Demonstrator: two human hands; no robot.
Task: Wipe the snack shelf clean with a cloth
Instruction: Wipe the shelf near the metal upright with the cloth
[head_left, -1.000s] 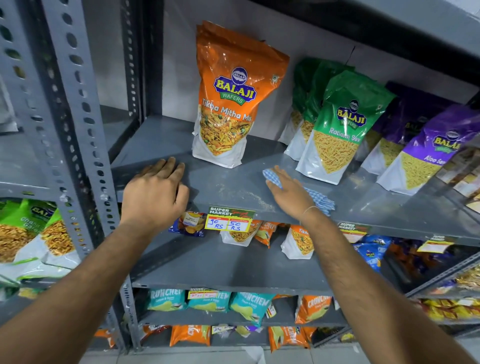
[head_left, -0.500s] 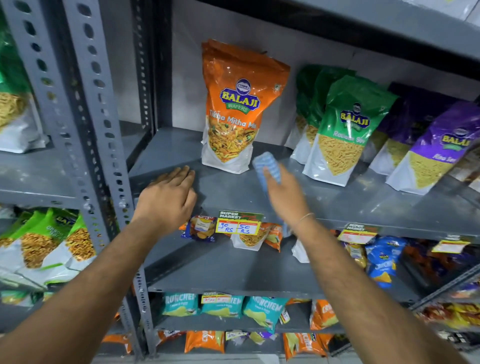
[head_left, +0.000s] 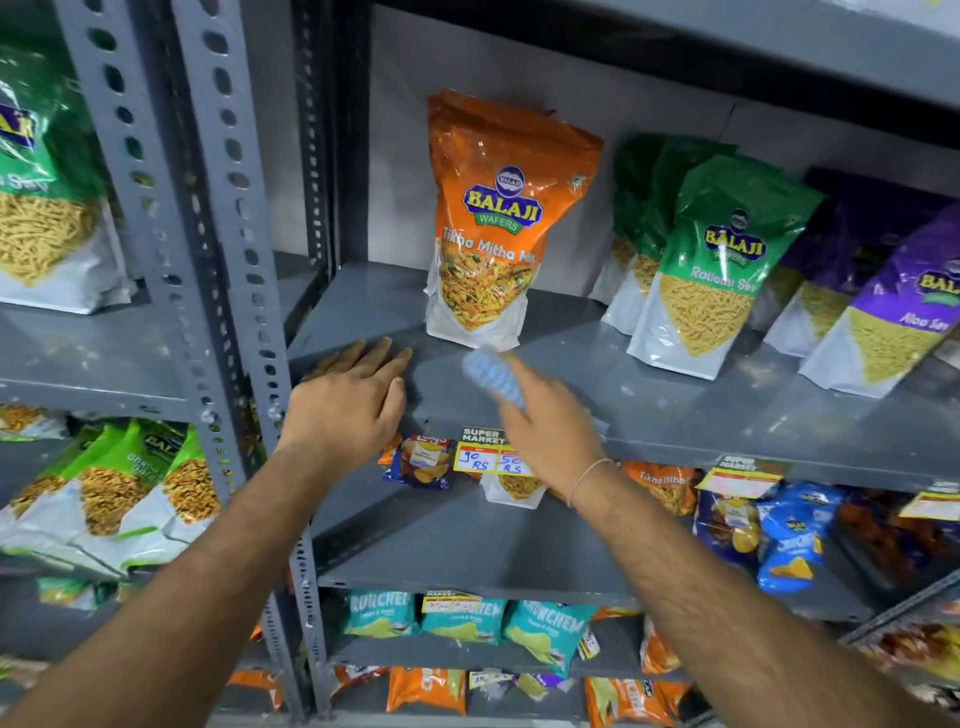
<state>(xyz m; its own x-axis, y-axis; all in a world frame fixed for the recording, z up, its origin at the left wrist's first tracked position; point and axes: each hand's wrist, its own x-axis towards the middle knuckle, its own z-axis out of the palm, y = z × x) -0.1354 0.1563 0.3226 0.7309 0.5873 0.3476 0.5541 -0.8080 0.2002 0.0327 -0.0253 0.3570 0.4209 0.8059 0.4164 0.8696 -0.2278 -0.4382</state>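
The grey metal snack shelf (head_left: 649, 395) runs across the middle of the view. My right hand (head_left: 550, 436) is shut on a blue-and-white checked cloth (head_left: 491, 375), blurred with motion, over the shelf's front part just below an upright orange Balaji snack bag (head_left: 493, 223). My left hand (head_left: 348, 400) lies flat, fingers together, on the shelf's front left corner beside the perforated upright (head_left: 223, 291).
Green Balaji bags (head_left: 722, 270) and purple bags (head_left: 893, 312) stand to the right on the same shelf. A price tag (head_left: 483, 452) hangs on the front edge. Lower shelves hold small snack packets (head_left: 467, 618). More green bags (head_left: 47, 182) fill the neighbouring rack at left.
My right hand has swept the cloth leftward and toward the orange bag, from the shelf's middle. My left hand has stayed on the front corner. The view has tilted upward.
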